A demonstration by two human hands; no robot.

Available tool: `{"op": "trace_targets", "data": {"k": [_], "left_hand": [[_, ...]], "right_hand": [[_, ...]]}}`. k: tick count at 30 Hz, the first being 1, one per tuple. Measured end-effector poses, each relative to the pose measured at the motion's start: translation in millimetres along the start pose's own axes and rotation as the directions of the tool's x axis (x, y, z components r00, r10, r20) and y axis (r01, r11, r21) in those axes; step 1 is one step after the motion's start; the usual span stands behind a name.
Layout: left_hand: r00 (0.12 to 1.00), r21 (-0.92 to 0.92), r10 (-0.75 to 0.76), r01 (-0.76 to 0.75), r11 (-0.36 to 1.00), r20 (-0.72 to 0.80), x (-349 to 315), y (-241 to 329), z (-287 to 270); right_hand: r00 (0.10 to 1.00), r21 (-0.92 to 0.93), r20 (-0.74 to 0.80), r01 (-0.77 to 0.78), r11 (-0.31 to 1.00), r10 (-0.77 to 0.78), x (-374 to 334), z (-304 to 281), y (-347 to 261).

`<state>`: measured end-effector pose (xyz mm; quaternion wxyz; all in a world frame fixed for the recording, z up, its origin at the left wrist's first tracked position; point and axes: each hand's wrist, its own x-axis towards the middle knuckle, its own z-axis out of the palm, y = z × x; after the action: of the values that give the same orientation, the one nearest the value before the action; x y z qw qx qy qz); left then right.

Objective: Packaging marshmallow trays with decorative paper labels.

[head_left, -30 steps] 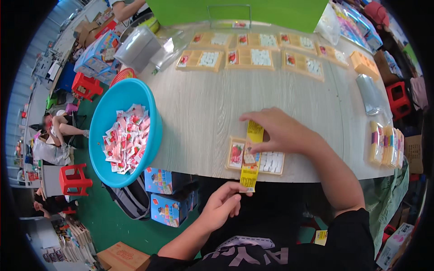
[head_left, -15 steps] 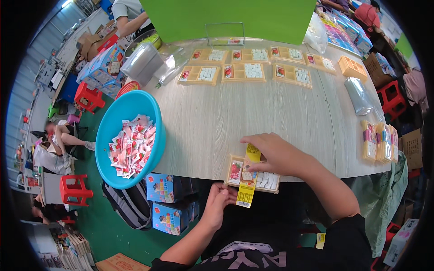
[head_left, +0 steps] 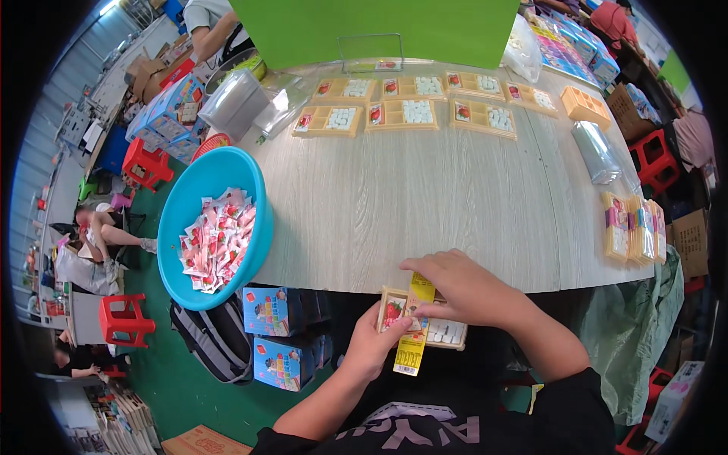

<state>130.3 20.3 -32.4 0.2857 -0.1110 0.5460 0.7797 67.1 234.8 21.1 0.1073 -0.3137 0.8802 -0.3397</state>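
At the table's near edge a small tan compartment tray (head_left: 453,334) holds white pellet-like pieces on its right and a strawberry-printed sachet (head_left: 393,311) on its left. A yellow printed card strip (head_left: 410,356) lies across its middle, its lower end hanging past the tray's near side. My left hand (head_left: 370,343) grips the tray's left end, thumb on top and fingers hidden beneath. From above, my right hand (head_left: 464,287) is closed over the strip's upper part, thumb and fingers pressing it to the tray.
Several similar filled trays (head_left: 402,114) stand in rows at the back, before a green panel (head_left: 371,30). A blue basin (head_left: 267,227) of strawberry sachets is at left. Wrapped trays (head_left: 635,227) and clear plastic film (head_left: 597,152) lie at right. A red stool (head_left: 123,318) stands on the floor.
The tray and strip have shifted toward me, further over the table edge. My left hand has moved up from the strip's lower end onto the tray's left end; my right hand followed the strip.
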Motion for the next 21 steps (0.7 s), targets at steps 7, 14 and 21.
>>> {"op": "trace_targets", "data": {"k": [7, 14, 21], "left_hand": [[0.995, 0.062, 0.008, -0.014, 0.998, 0.096, -6, 3, -3], [0.983, -0.01, 0.061, -0.06, 0.998, 0.171, -12, 10, -3], [0.938, 0.068, 0.157, -0.186, 0.98, 0.309, -17, 13, -15]], "right_hand": [[0.972, 0.285, -0.014, -0.219, 0.933, 0.233, -10, -8, -5], [0.976, 0.457, -0.035, -0.174, 0.872, 0.214, -21, -2, -7], [0.975, 0.726, 0.136, -0.221, 0.651, 0.178, -28, 10, -1]]}}
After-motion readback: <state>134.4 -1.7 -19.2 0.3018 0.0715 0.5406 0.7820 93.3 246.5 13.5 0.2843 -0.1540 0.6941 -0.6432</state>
